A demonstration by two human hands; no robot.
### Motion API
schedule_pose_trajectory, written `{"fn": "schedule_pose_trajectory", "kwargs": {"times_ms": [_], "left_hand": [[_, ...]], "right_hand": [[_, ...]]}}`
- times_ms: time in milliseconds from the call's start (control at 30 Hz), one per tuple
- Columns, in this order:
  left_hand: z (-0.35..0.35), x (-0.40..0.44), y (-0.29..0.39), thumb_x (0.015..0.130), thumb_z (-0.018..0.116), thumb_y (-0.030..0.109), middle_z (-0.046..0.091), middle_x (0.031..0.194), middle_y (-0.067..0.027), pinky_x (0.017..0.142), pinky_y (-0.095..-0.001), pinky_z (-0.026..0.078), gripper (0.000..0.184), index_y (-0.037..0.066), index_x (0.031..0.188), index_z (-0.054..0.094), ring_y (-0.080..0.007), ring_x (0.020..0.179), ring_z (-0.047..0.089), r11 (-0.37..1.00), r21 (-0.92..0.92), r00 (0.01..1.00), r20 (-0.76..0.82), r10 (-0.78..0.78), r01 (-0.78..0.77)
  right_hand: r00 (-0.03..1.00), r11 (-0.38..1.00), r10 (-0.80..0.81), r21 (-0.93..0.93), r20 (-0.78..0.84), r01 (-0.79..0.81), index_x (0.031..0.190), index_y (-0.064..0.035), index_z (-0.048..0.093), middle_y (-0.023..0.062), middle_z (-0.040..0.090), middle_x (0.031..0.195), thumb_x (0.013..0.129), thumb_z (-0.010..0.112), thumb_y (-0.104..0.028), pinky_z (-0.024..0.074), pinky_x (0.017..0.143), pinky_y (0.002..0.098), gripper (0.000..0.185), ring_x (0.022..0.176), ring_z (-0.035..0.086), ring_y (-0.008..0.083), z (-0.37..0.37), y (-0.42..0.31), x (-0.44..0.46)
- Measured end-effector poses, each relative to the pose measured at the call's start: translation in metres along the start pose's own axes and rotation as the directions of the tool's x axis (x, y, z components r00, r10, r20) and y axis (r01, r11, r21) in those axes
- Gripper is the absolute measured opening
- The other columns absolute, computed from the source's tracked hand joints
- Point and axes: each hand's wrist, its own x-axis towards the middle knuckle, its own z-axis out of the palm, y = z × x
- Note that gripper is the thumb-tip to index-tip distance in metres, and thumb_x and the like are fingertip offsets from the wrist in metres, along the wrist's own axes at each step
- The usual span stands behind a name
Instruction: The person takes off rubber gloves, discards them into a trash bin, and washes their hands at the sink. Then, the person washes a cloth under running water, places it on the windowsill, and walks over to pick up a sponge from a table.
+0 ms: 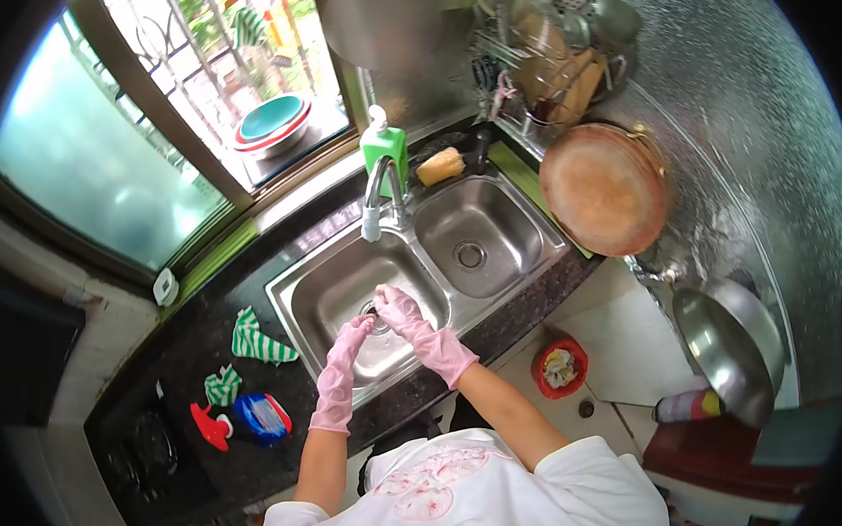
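Observation:
Both hands wear long pink gloves and are over the left basin of a steel double sink. My left hand has its fingers curled together beside the drain. Just right of it, my right hand is closed too, its fingers bent toward the left hand. Whatever either hand may hold is too small or hidden to make out. The drain shows partly between and behind them. Above the basin stands the curved faucet with a white tip. The right basin holds nothing visible.
Green-striped cloths, a blue bottle and a red spray head lie on the left counter. Behind the sink are a green soap bottle and a yellow sponge. A round brown pan leans at right. A red bin stands below.

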Motion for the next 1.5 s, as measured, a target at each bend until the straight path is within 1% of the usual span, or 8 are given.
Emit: {"fn": "schedule_pose_trajectory", "kwargs": {"times_ms": [167,233,367,600,833,900,1167,1500], "left_hand": [[0.001,0.001,-0.002,0.09,0.054,0.029,0.058,0.115,-0.0051,0.095,-0.0283,0.034,0.036,0.003,0.115,0.057,-0.0165,0.105,0.051,0.776,-0.592,0.976,0.098,-0.197,0.216],[-0.013,-0.041,-0.009,0.089,0.055,0.029,0.058,0.111,-0.0073,0.096,-0.0266,0.033,0.038,0.003,0.116,0.055,-0.0155,0.103,0.05,0.993,-0.054,0.985,0.131,0.109,-0.103],[-0.013,-0.025,-0.023,0.091,0.051,0.032,0.06,0.106,-0.0043,0.09,-0.03,0.036,0.034,0.006,0.112,0.057,-0.0169,0.099,0.053,0.923,-0.368,0.99,0.119,-0.075,0.114],[-0.01,0.047,-0.039,0.095,0.041,0.033,0.062,0.109,-0.0049,0.081,-0.0324,0.041,0.034,0.008,0.111,0.057,-0.0173,0.098,0.057,0.634,-0.67,0.92,0.242,-0.307,0.387],[-0.014,0.033,0.01,0.093,0.045,0.04,0.05,0.13,-0.0089,0.101,-0.0363,0.036,0.05,0.006,0.129,0.046,-0.0226,0.118,0.047,0.55,-0.818,0.923,0.325,0.206,0.166],[-0.018,0.052,-0.035,0.092,0.046,0.035,0.056,0.118,-0.007,0.096,-0.0371,0.039,0.04,0.006,0.12,0.051,-0.0221,0.109,0.052,0.731,-0.534,0.905,0.265,-0.331,0.424],[0.057,0.052,0.021,0.095,0.044,0.029,0.059,0.111,-0.0019,0.086,-0.0313,0.043,0.034,0.006,0.117,0.053,-0.0146,0.096,0.055,0.72,-0.597,0.934,0.263,-0.242,0.354],[0.303,-0.053,0.165,0.095,0.047,0.028,0.058,0.119,-0.0084,0.094,-0.033,0.04,0.035,0.005,0.12,0.053,-0.0194,0.107,0.056,0.963,-0.244,0.779,0.623,0.069,0.11]], "right_hand": [[0.873,0.946,-0.298,0.005,-0.386,0.325,0.118,-0.0064,0.053,0.0152,0.057,0.119,0.089,0.049,-0.029,0.0412,0.094,0.0326,0.037,0.11,0.054,0.0268,0.033,0.015,-0.008],[0.92,0.662,0.351,0.648,0.176,-0.377,0.126,-0.0051,0.047,0.0147,0.051,0.127,0.093,0.044,-0.035,0.0348,0.101,0.0294,0.044,0.119,0.047,0.0237,-0.014,-0.038,-0.092],[0.994,0.097,-0.087,0.992,-0.07,0.078,0.131,-0.0014,0.039,0.014,0.047,0.132,0.095,0.037,-0.04,0.0301,0.104,0.0295,0.052,0.124,0.042,0.0224,0.033,0.019,-0.084],[0.954,-0.076,0.18,0.97,0.24,-0.229,0.101,-0.0007,0.055,0.0165,0.061,0.108,0.093,0.046,-0.032,0.0475,0.087,0.0359,0.034,0.096,0.06,0.0245,0.025,0.02,-0.026],[0.875,0.952,-0.15,0.173,-0.459,0.254,0.113,-0.0026,0.055,0.0139,0.064,0.099,0.092,0.048,-0.03,0.0493,0.082,0.0342,0.035,0.093,0.063,0.0218,0.031,-0.022,-0.06],[0.956,0.914,-0.111,0.35,-0.271,0.205,0.112,-0.0022,0.055,0.0138,0.064,0.101,0.093,0.047,-0.033,0.0486,0.083,0.0341,0.037,0.094,0.062,0.0223,0.027,-0.014,-0.084],[0.988,0.045,0.155,0.999,0.011,-0.018,0.105,-0.0001,0.055,0.0161,0.061,0.109,0.096,0.039,-0.043,0.0459,0.09,0.0348,0.047,0.101,0.06,0.025,-0.038,0.038,-0.097],[0.797,-0.59,0.309,0.552,-0.519,0.589,0.111,0.0041,0.052,0.0223,0.05,0.127,0.098,0.029,-0.037,0.0399,0.1,0.0464,0.049,0.119,0.048,0.0349,-0.207,0.203,-0.266]]}}
